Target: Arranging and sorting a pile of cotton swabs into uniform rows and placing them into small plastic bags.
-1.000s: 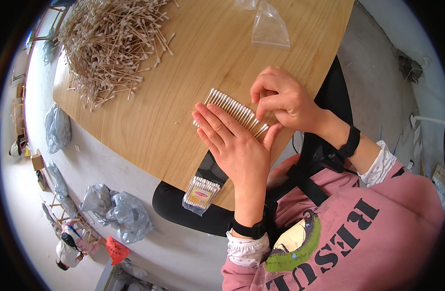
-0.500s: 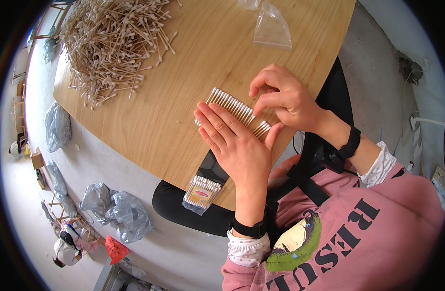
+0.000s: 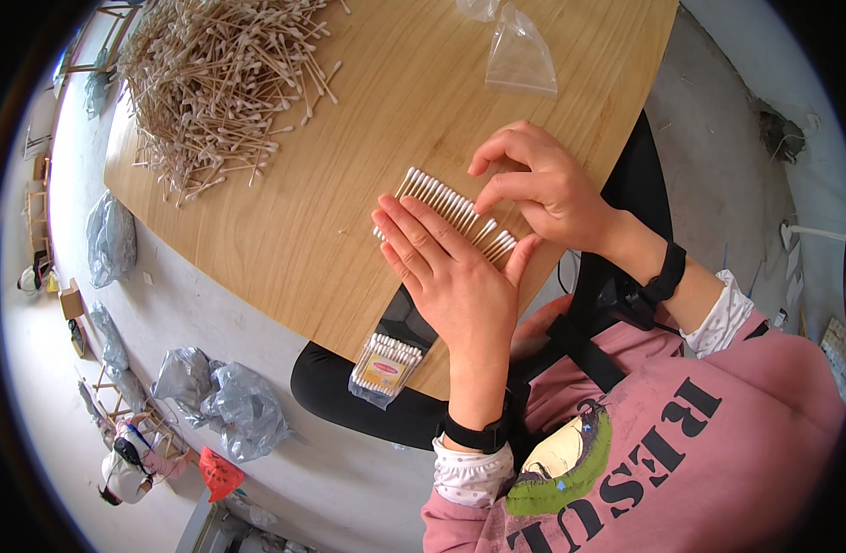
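Our left hand (image 3: 455, 281) lies flat with its fingers (image 3: 412, 241) stretched out and close together, pressing down on one end of a row of cotton swabs (image 3: 455, 207), while our right hand (image 3: 543, 184) arches over the other end, its fingers (image 3: 498, 175) slightly spread and curled so that only the tips touch the sticks; neither hand is clamped on anything, both simply rest on top. The row sits on the wooden table (image 3: 349, 184) near its edge closest to us, the swabs side by side, white tips in a line. We judge them very light, thin and fairly stiff along their length, but apt to roll, scatter or snap if squeezed hard, so the bundle is best taken from both ends at once, palms or fingertips closing in on the tips to keep the sticks parallel, rather than pinching the middle. Just beyond our left wrist a filled clear packet of swabs (image 3: 386, 367) lies at the table edge, partly overhanging it. Farther off, a large loose heap of swabs (image 3: 220, 83) covers the far left corner, and empty clear plastic bags (image 3: 520, 55) lie well apart at the far side
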A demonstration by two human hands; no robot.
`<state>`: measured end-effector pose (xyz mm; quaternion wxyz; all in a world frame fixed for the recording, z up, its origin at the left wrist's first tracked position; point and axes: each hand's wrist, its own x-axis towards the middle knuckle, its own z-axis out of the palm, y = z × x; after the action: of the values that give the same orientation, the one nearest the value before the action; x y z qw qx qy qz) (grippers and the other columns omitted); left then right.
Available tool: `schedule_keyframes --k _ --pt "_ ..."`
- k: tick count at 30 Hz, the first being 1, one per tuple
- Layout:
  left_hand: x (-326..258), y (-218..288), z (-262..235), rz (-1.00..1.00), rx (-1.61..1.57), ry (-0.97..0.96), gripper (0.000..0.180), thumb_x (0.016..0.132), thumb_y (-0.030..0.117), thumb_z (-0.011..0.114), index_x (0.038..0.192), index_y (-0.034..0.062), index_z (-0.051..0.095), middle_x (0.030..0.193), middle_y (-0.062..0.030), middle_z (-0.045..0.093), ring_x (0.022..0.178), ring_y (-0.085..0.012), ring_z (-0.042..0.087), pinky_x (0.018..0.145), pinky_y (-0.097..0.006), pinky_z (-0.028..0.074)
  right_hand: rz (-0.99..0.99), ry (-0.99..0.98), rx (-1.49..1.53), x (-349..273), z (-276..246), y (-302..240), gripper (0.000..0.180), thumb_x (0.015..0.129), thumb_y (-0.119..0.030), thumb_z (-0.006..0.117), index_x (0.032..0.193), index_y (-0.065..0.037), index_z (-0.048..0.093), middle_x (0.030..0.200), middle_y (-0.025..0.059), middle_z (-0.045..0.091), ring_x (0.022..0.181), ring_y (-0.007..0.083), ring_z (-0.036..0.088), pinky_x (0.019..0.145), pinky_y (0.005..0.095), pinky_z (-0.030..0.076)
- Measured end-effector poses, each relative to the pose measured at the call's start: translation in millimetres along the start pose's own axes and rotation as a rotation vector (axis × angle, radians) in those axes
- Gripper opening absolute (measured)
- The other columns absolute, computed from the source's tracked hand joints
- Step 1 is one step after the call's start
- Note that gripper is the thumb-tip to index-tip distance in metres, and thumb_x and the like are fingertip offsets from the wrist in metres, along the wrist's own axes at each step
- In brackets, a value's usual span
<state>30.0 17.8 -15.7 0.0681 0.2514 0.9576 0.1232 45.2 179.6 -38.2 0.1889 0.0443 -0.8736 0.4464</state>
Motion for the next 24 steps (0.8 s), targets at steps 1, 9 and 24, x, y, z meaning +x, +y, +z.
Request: schedule_keyframes --k 1,9,24 --pt "0 0 0 0.0 0.002 0.0 0.125 0.08 0.073 0.064 0.153 -0.0157 0.014 0.162 -0.033 0.012 0.153 -0.0444 0.01 0.123 -0.05 0.016 0.002 -0.003 -0.008 0 1 0 0.019 0.07 0.007 0.062 0.077 -0.009 0.07 0.101 0.0027 0.061 0.096 0.0241 0.058 0.082 0.0365 0.048" --pt "-1 0 1 0.005 -0.001 0.021 0.125 0.079 0.074 0.064 0.152 -0.0158 0.016 0.162 -0.0334 0.014 0.153 -0.0446 0.012 0.123 -0.05 0.017 0.017 -0.021 -0.027 5 2 -2 0.014 0.071 0.005 0.064 0.069 -0.009 0.066 0.098 0.0022 0.062 0.095 0.024 0.058 0.082 0.0366 0.049" --pt "0 1 0 -0.003 0.003 0.004 0.126 0.079 0.075 0.063 0.152 -0.0158 0.016 0.162 -0.033 0.013 0.153 -0.0438 0.011 0.123 -0.049 0.015 -0.039 0.01 -0.056 16 9 0 0.015 0.07 0.006 0.064 0.066 -0.009 0.064 0.096 0.0002 0.061 0.089 0.0223 0.058 0.079 0.0352 0.049"
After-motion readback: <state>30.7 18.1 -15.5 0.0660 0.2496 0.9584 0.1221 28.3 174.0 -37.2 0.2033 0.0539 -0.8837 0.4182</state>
